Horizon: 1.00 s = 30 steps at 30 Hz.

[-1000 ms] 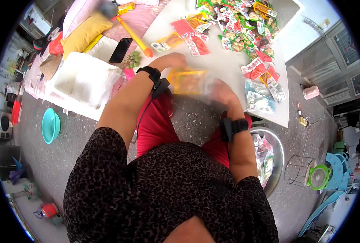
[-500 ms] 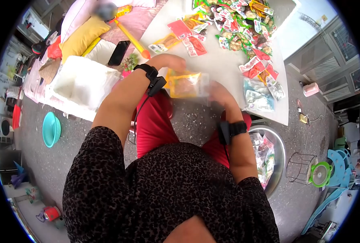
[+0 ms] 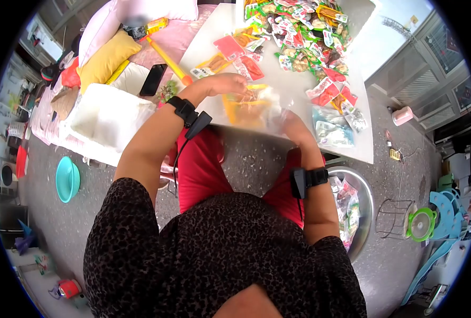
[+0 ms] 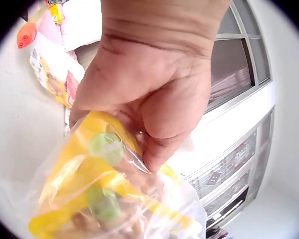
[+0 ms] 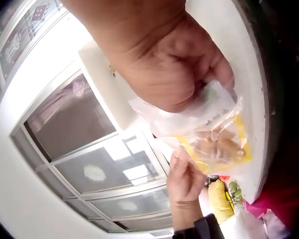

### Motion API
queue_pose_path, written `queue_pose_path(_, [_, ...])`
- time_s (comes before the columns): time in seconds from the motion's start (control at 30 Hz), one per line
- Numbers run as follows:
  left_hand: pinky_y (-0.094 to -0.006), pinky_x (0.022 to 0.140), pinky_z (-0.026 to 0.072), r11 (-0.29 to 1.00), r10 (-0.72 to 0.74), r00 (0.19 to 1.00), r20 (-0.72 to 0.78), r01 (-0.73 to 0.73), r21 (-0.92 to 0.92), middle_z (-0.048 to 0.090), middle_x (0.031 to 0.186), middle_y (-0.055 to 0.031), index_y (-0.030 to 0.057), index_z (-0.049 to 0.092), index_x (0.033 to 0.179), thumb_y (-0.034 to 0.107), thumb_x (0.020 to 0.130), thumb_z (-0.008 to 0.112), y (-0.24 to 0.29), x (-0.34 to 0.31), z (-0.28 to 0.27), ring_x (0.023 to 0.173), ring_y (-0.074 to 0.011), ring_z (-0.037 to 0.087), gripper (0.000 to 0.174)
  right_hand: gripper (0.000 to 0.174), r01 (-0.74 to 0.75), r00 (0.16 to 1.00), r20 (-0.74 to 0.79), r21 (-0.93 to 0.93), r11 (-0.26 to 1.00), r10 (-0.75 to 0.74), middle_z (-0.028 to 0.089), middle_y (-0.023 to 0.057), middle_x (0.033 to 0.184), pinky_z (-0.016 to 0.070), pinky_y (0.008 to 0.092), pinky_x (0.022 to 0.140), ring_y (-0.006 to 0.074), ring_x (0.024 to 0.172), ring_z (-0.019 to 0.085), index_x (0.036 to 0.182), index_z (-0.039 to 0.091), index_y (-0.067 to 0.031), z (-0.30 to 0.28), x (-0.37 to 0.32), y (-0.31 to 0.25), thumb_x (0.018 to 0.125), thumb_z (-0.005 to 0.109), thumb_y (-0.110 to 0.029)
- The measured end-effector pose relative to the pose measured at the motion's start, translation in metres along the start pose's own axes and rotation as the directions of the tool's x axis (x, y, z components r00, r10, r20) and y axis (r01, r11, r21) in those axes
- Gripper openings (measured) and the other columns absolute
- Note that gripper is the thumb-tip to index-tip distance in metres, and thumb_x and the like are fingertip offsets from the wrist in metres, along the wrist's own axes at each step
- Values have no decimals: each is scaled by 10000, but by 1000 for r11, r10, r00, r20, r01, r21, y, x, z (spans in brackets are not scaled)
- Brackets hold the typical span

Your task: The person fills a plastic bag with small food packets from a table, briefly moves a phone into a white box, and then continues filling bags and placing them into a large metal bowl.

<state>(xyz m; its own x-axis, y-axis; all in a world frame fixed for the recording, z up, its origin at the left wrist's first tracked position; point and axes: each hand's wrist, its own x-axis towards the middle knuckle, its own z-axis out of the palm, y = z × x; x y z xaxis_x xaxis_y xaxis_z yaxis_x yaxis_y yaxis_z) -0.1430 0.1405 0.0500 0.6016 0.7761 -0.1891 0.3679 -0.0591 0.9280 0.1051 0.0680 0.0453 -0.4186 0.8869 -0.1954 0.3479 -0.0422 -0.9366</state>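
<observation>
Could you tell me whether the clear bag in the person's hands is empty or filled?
Filled, at least partly: yellow snack packets show through the clear bag, which the left hand and right hand grip.

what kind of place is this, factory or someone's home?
Likely a home room used for hand-packing snacks: a white table heaped with snack packets, a metal basin of filled bags on the floor, and a yellow cushion nearby.
</observation>
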Motion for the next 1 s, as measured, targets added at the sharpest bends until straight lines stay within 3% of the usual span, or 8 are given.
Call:
queue_pose_path(0.2, [-227, 748, 367, 927, -6, 996, -90, 40, 373, 532, 844, -5, 30, 503, 858, 174, 803, 469, 49, -12, 11, 837, -80, 480, 158, 210, 237, 955, -96, -326, 915, -282, 573, 56, 840, 402, 241, 698, 134, 777, 515, 958, 537, -13, -23, -1, -16, 779, 475, -102])
queue_pose_path(0.37, [-233, 766, 369, 985, 105, 980, -166, -126, -116, 531, 898, -16, 31, 498, 904, 165, 820, 464, 38, -17, 25, 860, -83, 479, 161, 175, 269, 907, -158, -496, 825, -390, 562, 84, 809, 407, 239, 665, 129, 721, 509, 925, 531, -1, -44, -7, -35, 781, 463, -76])
queue_pose_path(0.4, [-233, 768, 369, 951, 96, 980, -176, -143, -274, 530, 904, -17, 34, 496, 912, 163, 824, 463, 41, -23, 32, 862, -83, 476, 159, 156, 383, 760, -297, -514, 767, -579, 552, 83, 823, 410, 246, 658, 150, 697, 509, 903, 532, -17, -44, -9, -36, 768, 508, -91])
queue_pose_path(0.5, [-238, 775, 371, 920, 87, 975, -204, -157, -359, 532, 908, -28, 39, 492, 920, 151, 828, 460, 25, -24, 42, 861, -95, 480, 148, 155, 489, 680, -492, -247, 836, -543, 547, 88, 857, 409, 250, 664, 180, 712, 515, 892, 540, -42, -41, -21, -46, 750, 548, -104])
queue_pose_path(0.53, [-249, 785, 366, 898, 81, 976, -202, -159, -409, 533, 904, -30, 47, 491, 902, 150, 823, 467, 23, -26, 47, 860, -104, 479, 131, 167, 497, 602, -462, -421, 759, -651, 543, 80, 887, 408, 246, 663, 157, 724, 509, 886, 542, -40, -44, -20, -42, 743, 572, -122])
queue_pose_path(0.63, [-256, 789, 361, 826, 106, 975, -195, -195, -528, 532, 891, -28, 56, 489, 870, 141, 820, 468, 18, -30, 55, 855, -108, 475, 101, 187, 497, 600, -297, -589, 637, -743, 542, 66, 859, 405, 231, 662, 129, 734, 503, 894, 536, -27, -56, -28, -37, 740, 578, -126])
queue_pose_path(0.73, [-260, 793, 355, 809, 100, 968, -232, -214, -547, 530, 880, -24, 66, 487, 847, 142, 815, 475, 17, -34, 64, 850, -109, 471, 83, 173, 414, 879, -208, -116, 903, -430, 538, 49, 785, 401, 226, 640, 117, 706, 498, 864, 537, -10, -56, -41, -48, 730, 582, -109])
queue_pose_path(1.0, [-262, 813, 350, 751, 138, 968, -212, -242, -614, 525, 932, -13, 59, 495, 932, 132, 800, 492, -9, -35, 79, 877, -108, 473, 151, 68, 544, 763, -126, -406, 735, -634, 520, 41, 686, 383, 229, 578, 103, 648, 484, 747, 539, 6, -32, -53, -109, 735, 549, -60])
